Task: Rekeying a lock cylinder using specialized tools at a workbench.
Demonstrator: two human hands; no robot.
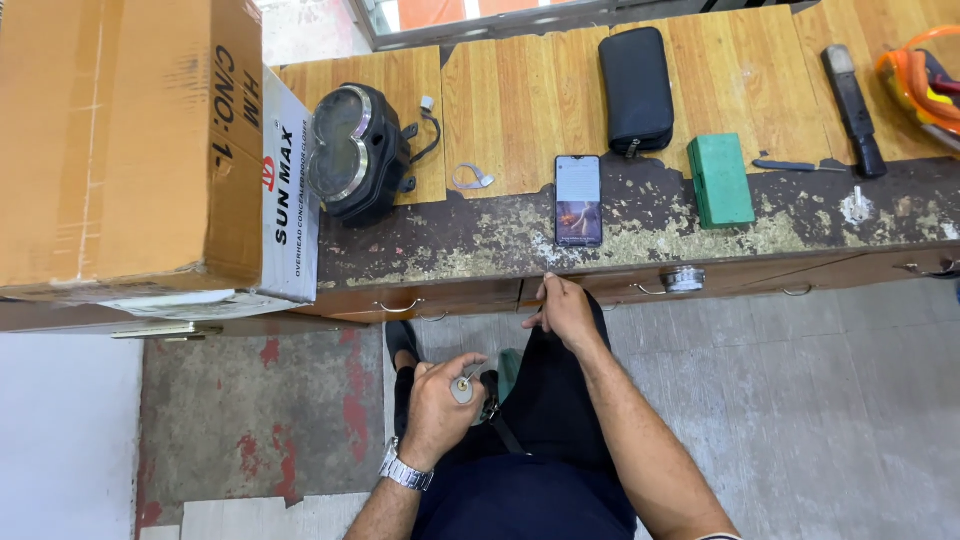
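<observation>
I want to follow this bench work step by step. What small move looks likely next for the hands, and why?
Probably the right hand pulls the drawer open. Its fingers already rest at the drawer's top edge under the worn bench top, while the left hand holds a small round metal part low by the lap, away from the bench. That is only a guess; the drawer looks shut.

Bare bench (pixel 500 100) lies open between the gauge cluster (pixel 352 150) and black pouch (pixel 637 88), while the phone (pixel 578 199) and green block (pixel 720 180) crowd the front edge and cartons (pixel 130 150) wall the left.
</observation>
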